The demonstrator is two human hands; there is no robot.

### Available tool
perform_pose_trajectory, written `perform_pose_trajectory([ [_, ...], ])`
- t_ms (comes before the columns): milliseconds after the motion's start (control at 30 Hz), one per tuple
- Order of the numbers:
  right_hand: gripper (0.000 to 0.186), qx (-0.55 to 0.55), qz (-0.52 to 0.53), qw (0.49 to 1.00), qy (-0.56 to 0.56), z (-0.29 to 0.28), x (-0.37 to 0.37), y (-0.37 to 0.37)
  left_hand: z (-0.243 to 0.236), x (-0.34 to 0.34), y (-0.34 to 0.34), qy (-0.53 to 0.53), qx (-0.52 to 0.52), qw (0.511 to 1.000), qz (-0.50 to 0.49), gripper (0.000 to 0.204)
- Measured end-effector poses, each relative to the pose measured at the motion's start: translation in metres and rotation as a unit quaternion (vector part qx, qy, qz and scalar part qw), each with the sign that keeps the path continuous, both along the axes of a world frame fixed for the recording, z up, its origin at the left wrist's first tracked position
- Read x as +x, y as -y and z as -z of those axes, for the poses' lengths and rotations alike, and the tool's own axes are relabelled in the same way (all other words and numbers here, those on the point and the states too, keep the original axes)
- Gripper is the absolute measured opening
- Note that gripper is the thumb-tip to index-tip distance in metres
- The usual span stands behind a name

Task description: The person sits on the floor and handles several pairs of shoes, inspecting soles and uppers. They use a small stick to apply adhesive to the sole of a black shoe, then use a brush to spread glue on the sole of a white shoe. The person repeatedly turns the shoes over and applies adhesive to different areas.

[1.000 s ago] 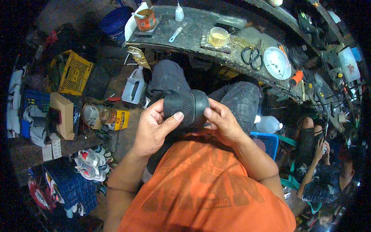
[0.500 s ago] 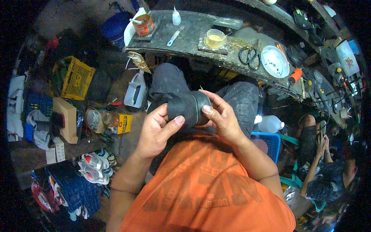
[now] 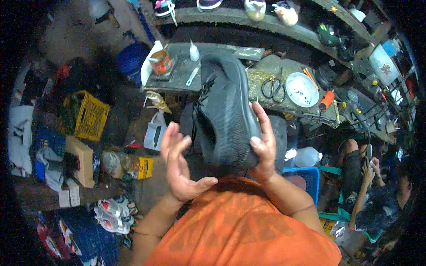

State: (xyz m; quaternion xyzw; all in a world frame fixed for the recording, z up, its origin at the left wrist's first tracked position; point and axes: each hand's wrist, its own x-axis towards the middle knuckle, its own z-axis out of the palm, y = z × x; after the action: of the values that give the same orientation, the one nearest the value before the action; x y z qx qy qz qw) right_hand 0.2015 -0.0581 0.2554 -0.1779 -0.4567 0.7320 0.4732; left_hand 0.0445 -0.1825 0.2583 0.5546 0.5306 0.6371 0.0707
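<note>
A black lace-up sneaker (image 3: 228, 111) is held up in front of me, its toe toward the bench and its side turned upward. My right hand (image 3: 265, 144) grips it at the heel end, thumb on the upper near the sole edge. A thin pale point sticks up by the right index fingertip; what it belongs to I cannot make out. My left hand (image 3: 177, 164) is apart from the shoe on its left, fingers spread and slightly blurred, holding nothing. The shoe's opening and black laces (image 3: 207, 86) face left.
On the bench (image 3: 177, 82) are an orange can (image 3: 161, 63), a white squeeze bottle (image 3: 194, 52), a small knife-like tool (image 3: 192, 76), scissors (image 3: 273, 88), a white bowl (image 3: 302, 90) and an orange-handled tool (image 3: 327, 101). A yellow crate (image 3: 92, 116) stands left; another person (image 3: 377, 195) sits right.
The shoe has swung from lying end-on at my lap to standing lengthwise, toe toward the bench. My left hand has let go of it and opened. The view has tilted up toward the shelf.
</note>
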Motion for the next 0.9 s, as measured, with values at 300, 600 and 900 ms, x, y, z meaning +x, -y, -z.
perform_pose_trajectory([
  [300,0.068,0.1,0.06,0.993,-0.017,0.037,0.006,-0.032,0.008,-0.044,-0.071,0.081,-0.103,0.989,-0.067,0.076],
  [600,0.028,0.134,0.272,0.928,0.216,0.05,0.11,-0.101,0.02,-0.129,-0.268,0.006,-0.145,0.989,-0.006,0.058],
  [900,0.066,0.301,0.454,0.542,0.641,0.036,0.212,-0.37,0.082,-0.135,-0.338,0.009,-0.13,0.991,0.012,0.078],
])
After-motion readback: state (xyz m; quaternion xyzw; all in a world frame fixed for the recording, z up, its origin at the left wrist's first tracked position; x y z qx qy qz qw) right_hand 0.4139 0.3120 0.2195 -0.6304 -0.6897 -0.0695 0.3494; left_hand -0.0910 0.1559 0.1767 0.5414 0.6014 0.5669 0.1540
